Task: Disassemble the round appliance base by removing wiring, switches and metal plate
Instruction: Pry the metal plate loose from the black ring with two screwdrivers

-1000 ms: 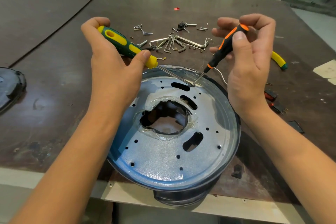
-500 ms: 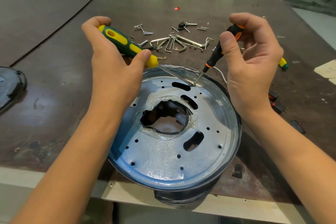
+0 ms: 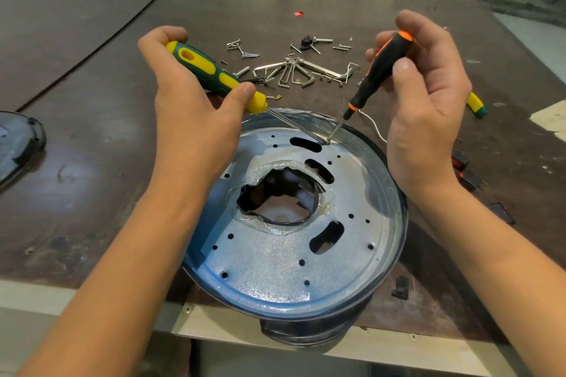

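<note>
Rolled round the handle since half a second earlier: fingers of right hand, now baring the orange cap of black-and-orange screwdriver, thumb laid flat along its black grip; left hand unchanged, clasped round green-and-yellow screwdriver. Both blades angled down, meeting at one point on the far edge of metal plate, just beyond a dark slot. Plate seated in round appliance base, at the near edge of the brown surface, with torn clear film round its central opening. Beyond the base: hex keys and loose screws. Right of the base: white wire, red switches, and yellow-green handle partly hidden behind the right hand. Far left: dark round cover, cut off by the frame.
</note>
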A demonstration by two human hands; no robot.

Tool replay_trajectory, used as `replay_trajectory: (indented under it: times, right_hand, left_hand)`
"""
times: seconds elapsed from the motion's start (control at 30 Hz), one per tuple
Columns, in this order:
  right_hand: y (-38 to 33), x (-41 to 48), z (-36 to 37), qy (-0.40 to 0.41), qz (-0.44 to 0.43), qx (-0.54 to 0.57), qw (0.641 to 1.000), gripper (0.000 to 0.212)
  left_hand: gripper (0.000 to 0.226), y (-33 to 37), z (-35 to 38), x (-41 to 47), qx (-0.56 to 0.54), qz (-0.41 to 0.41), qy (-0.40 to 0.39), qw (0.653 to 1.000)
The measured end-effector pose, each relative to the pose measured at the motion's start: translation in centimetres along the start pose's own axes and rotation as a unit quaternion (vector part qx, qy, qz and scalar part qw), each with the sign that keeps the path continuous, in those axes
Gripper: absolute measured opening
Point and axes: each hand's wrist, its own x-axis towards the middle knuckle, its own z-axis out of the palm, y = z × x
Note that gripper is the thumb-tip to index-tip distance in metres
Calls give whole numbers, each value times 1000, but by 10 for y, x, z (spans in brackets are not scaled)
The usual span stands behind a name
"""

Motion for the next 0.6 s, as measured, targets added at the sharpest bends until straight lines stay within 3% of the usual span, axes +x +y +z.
replay_trajectory:
  times: [0.2,0.37,0.47,0.6]
  right_hand:
    - [-2,3,1,9,-40,-59,997,31]
    - [0,1,1,-7,-7,-4,1000,29]
    - [-3,2,1,7,-27,-32,999,20]
    - [-1,1,0,-8,-42,-43,998,27]
  left_hand:
    - [61,1,0,0,8,5,0,1000]
    - [61,1,0,-1,3,2,-2,1000]
    - [62,1,0,-1,5,2,-2,1000]
    - [62,0,0,0,-2,4,-4,1000]
